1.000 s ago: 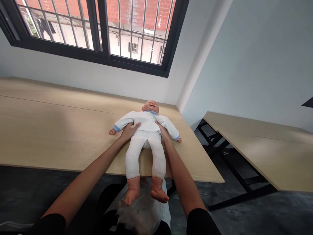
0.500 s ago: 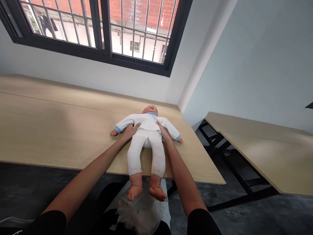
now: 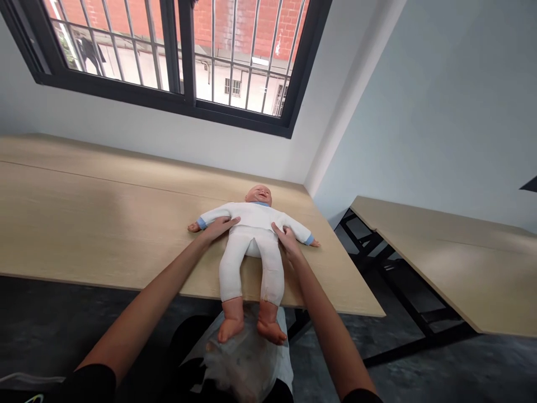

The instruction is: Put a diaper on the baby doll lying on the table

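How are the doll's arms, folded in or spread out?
Spread out: on the doll, both sleeves point away to either side.

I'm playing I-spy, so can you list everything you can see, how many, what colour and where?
Doll: 1, white clothes with blue trim, face up on the near table, feet past its edge
Tables: 2, pale wood, one near, one at right
Window: 1, dark frame, top left
Bars: several, grey, across the window
Building: red brick and pale wall, outside
Walls: 2, pale, behind the tables
Floor: 1, dark grey, below
Plastic: cloudy, below the doll's feet
Cable-like thing: 1, whitish, bottom left
Left hand: 1, bare, at the doll's side
Right hand: 1, bare, at its other side
Sleeves: 2, black, bottom
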`<state>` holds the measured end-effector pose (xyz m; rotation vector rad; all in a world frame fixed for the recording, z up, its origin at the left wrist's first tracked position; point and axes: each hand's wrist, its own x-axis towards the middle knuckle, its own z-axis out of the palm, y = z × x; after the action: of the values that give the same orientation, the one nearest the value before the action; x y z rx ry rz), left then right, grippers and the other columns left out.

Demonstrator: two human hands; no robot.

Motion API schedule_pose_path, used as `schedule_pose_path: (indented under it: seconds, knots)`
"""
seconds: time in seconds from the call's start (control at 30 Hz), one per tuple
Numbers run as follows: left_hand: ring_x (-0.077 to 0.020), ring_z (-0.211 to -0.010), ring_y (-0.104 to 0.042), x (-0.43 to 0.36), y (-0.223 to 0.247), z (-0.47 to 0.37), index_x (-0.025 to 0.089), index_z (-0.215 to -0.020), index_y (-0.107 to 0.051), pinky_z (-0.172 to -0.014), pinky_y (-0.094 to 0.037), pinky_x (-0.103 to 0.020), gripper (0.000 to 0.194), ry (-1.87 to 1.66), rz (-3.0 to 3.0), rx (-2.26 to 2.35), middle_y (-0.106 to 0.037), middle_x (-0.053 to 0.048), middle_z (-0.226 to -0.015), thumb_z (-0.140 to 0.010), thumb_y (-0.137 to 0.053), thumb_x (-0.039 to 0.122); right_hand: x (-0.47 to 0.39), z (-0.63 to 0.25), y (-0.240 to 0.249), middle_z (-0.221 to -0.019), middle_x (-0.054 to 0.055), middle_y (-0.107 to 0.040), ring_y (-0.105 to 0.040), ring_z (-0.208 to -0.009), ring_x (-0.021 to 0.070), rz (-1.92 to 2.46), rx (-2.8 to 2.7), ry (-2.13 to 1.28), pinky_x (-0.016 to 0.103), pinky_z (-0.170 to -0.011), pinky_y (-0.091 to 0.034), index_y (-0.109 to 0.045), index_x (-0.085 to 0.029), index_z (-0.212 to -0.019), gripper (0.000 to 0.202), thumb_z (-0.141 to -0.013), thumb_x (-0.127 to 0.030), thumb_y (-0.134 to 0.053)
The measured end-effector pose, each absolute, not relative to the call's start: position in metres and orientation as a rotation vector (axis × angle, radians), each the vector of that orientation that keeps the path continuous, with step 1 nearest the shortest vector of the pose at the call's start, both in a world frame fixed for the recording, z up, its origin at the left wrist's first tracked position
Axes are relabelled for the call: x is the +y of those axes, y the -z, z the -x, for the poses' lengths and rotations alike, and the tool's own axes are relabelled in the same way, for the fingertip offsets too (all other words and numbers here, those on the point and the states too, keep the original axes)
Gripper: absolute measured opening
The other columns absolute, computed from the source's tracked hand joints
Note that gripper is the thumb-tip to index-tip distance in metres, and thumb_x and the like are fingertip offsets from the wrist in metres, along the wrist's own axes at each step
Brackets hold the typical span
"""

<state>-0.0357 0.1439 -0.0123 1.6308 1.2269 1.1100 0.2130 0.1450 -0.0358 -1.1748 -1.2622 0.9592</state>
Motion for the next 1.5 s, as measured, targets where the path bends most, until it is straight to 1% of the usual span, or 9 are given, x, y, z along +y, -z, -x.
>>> schedule_pose_path:
  seconds: [0.1,0.2,0.37,0.5,0.67,0.93,1.13,1.37,1.5]
  knots:
    - [-0.0206,-0.067,-0.056,0.142,0.010,0.051,0.021,-0.063,-0.053,-0.065,-0.045,-0.031,0.041,-1.034,-1.664,1.156,-0.056,0.000,-0.066,-0.065,-0.070,0.058,0.126,-0.220,0.040,-0.121,0.017,-0.064,-0.062,-0.109,0.0309,1.208,-1.242,-0.948,0.041,-0.091,-0.053,-0.055,-0.015,-0.120,0.067,-0.067,-0.050,-0.077]
    - [-0.0181,-0.074,-0.057,0.140,0.009,0.060,0.020,-0.076,-0.056,-0.069,-0.046,-0.028,0.040,-1.020,-1.677,1.077,-0.055,0.001,-0.075,-0.059,-0.077,0.049,0.117,-0.223,0.042,-0.127,0.016,-0.059,-0.063,-0.106,0.0278,1.145,-1.299,-0.945,0.038,-0.089,-0.053,-0.046,-0.016,-0.132,0.080,-0.066,-0.050,-0.077]
    - [-0.0158,-0.078,-0.055,0.138,0.015,0.056,0.022,-0.104,-0.056,-0.071,-0.045,-0.026,0.054,-1.028,-1.735,1.010,-0.056,0.001,-0.086,-0.058,-0.077,0.043,0.120,-0.223,0.044,-0.113,0.010,-0.065,-0.062,-0.093,0.0241,1.179,-1.449,-0.812,0.037,-0.085,-0.051,-0.059,-0.018,-0.114,0.060,-0.068,-0.054,-0.072]
    - [-0.0150,-0.068,-0.047,0.142,0.021,0.049,0.020,-0.085,-0.058,-0.064,-0.038,-0.026,0.040,-1.047,-1.810,1.061,-0.050,0.004,-0.073,-0.060,-0.076,0.046,0.123,-0.221,0.047,-0.104,0.011,-0.067,-0.062,-0.091,0.0238,1.209,-1.458,-0.740,0.037,-0.086,-0.049,-0.063,-0.017,-0.098,0.049,-0.069,-0.056,-0.071]
    - [-0.0152,-0.063,-0.042,0.142,0.020,0.045,0.019,-0.067,-0.056,-0.063,-0.034,-0.027,0.034,-1.075,-1.868,1.114,-0.049,0.003,-0.065,-0.062,-0.074,0.048,0.125,-0.220,0.048,-0.098,0.010,-0.068,-0.061,-0.084,0.0235,1.264,-1.425,-0.705,0.038,-0.082,-0.049,-0.063,-0.017,-0.094,0.051,-0.065,-0.057,-0.074]
    - [-0.0160,-0.064,-0.047,0.141,0.024,0.032,0.021,-0.062,-0.051,-0.064,-0.040,-0.028,0.035,-1.204,-1.832,1.178,-0.049,0.003,-0.063,-0.062,-0.074,0.047,0.140,-0.222,0.050,-0.103,0.011,-0.067,-0.061,-0.092,0.0256,1.309,-1.395,-0.660,0.040,-0.088,-0.048,-0.061,-0.017,-0.095,0.052,-0.062,-0.056,-0.076]
    - [-0.0168,-0.069,-0.049,0.148,0.030,0.027,0.021,-0.068,-0.050,-0.068,-0.043,-0.029,0.039,-1.276,-1.740,1.222,-0.051,0.003,-0.067,-0.062,-0.072,0.051,0.147,-0.222,0.047,-0.107,0.014,-0.066,-0.061,-0.093,0.0272,1.274,-1.392,-0.672,0.038,-0.086,-0.048,-0.060,-0.017,-0.100,0.045,-0.072,-0.050,-0.071]
    - [-0.0233,-0.093,-0.060,0.127,0.036,0.025,0.019,-0.088,-0.054,-0.085,-0.048,-0.035,0.039,-1.366,-1.548,1.271,-0.064,-0.007,-0.093,-0.074,-0.061,0.054,0.132,-0.219,0.046,-0.115,0.016,-0.060,-0.061,-0.097,0.0264,1.280,-1.287,-0.654,0.041,-0.088,-0.049,-0.055,-0.016,-0.118,0.052,-0.080,-0.051,-0.056]
    - [-0.0256,-0.114,-0.056,0.104,0.041,0.002,0.018,-0.109,-0.052,-0.098,-0.044,-0.040,0.036,-1.402,-1.495,1.306,-0.061,-0.013,-0.118,-0.087,-0.047,0.046,0.115,-0.204,0.055,-0.123,0.016,-0.055,-0.055,-0.111,0.0266,1.310,-1.271,-0.570,0.043,-0.098,-0.044,-0.050,-0.018,-0.125,0.050,-0.085,-0.047,-0.050]
